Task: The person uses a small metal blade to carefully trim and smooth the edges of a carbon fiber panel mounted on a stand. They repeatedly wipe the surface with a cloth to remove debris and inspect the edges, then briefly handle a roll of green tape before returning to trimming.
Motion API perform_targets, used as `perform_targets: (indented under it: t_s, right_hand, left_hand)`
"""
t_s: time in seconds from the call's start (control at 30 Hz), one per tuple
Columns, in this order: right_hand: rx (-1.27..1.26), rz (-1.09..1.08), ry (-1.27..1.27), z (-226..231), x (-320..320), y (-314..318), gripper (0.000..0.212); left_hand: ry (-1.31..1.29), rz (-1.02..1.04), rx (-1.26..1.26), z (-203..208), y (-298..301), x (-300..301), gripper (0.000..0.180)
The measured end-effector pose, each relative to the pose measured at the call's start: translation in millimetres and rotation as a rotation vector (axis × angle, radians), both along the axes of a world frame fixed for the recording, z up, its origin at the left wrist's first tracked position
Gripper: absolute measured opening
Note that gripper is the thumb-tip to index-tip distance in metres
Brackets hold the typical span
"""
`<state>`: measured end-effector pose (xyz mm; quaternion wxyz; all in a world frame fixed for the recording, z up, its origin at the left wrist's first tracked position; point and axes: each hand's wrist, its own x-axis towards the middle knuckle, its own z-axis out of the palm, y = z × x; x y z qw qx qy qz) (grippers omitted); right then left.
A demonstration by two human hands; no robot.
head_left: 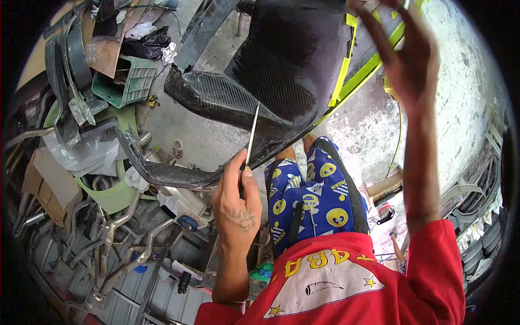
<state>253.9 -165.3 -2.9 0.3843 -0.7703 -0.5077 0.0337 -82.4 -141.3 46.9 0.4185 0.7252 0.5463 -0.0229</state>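
Note:
My left hand (238,206) is closed around the lower end of a thin silver pointed tool (253,132); its exact kind I cannot make out. The tool's tip lies over the edge of a large black woven-fibre panel (227,95), which looks like a car body part. Up at the top right, my right hand (409,59) is raised beside the panel with its fingers stretched apart. Its fingertips are blurred and partly cut off by the frame, with whitish bits near them. Yellow-green tape (342,76) runs along the panel's right side.
A green plastic crate (127,81) stands at the upper left near a black plastic bag (151,43). Bent metal exhaust pipes (124,222), cardboard (54,179) and clear plastic sheeting (81,151) crowd the left. Stacked tyres (474,249) line the far right.

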Motion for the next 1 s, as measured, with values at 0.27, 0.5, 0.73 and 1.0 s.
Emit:
perform_targets:
  t_s: [0.27,0.5,0.73,1.0]
  right_hand:
    - [-0.368,-0.034,1.576,-30,-181,-67,0.027]
    - [0.075,-0.11,0.372,-35,-37,-38,0.028]
    - [-0.179,-0.052,0.777,-6,-68,-36,0.027]
    - [-0.099,-0.277,1.626,-24,-239,-38,0.061]
  left_hand:
    - [0.064,-0.205,0.091,25,25,28,0.031]
    - [0.069,-0.144,0.028,26,47,1,0.033]
    - [0.051,-0.191,-0.05,18,55,-9,0.034]
    - [-0.044,-0.519,0.1,16,89,-4,0.035]
